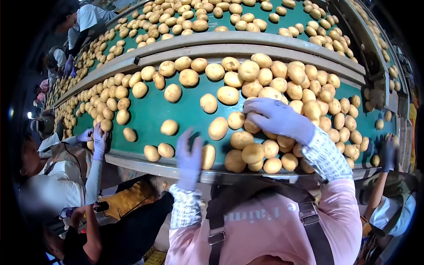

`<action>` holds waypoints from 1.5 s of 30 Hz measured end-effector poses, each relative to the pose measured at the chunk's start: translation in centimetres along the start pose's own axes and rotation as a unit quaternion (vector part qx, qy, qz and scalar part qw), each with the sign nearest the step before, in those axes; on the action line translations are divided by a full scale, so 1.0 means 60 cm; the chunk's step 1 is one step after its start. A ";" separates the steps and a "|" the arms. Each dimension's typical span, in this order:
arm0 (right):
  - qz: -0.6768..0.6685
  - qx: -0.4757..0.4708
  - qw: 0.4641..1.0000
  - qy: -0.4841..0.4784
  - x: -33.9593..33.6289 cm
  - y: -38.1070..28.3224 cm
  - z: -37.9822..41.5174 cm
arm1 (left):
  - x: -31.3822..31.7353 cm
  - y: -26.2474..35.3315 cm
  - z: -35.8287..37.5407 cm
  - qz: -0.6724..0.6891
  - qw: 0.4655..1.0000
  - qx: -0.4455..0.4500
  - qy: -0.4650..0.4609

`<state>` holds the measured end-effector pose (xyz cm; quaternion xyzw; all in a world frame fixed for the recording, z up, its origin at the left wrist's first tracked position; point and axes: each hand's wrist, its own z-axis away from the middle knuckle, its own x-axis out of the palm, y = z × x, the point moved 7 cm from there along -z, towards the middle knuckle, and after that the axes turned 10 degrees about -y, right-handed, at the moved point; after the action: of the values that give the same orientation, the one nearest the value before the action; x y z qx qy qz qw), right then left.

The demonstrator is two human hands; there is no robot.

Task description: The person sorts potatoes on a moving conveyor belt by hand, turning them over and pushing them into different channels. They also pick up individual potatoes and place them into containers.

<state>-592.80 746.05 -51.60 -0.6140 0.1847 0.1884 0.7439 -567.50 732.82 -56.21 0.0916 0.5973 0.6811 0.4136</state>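
Note:
Pale purple gloves cover both my hands over a green conveyor belt [150,106] strewn with potatoes. My left hand [189,157] is upright at the belt's near edge, fingers apart and slightly blurred, beside a single potato [208,157]. Farther right, my right hand [278,118] lies palm down with spread fingers on a heap of potatoes, its fingertips bent over one potato [251,126]. Its palm hides what lies beneath. Several potatoes [253,153] lie between the two hands, and a larger pile [324,93] stretches behind and right of my right hand.
A metal divider [221,39] separates this belt from a second potato-covered belt [221,22] behind. The near metal rail [145,166] runs along the front. At left, a co-worker's gloved hands [100,137] touch potatoes; another co-worker's hand [388,154] is at the right edge.

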 end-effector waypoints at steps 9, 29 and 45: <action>0.262 -0.051 0.955 -0.128 0.182 0.039 -0.175 | 0.100 -0.072 0.046 -0.288 0.943 -0.078 -0.149; 0.185 0.093 0.899 -0.386 -0.033 0.298 0.071 | 0.634 0.003 0.067 0.558 0.738 -0.240 -0.295; 0.080 0.354 0.931 0.044 -0.480 0.565 0.573 | 1.013 0.256 -0.010 0.165 0.822 -0.006 -0.544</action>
<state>-633.30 784.24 -59.53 -0.3022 0.3207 0.1423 0.8863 -613.78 774.13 -65.18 0.5424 0.2467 0.5823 0.5531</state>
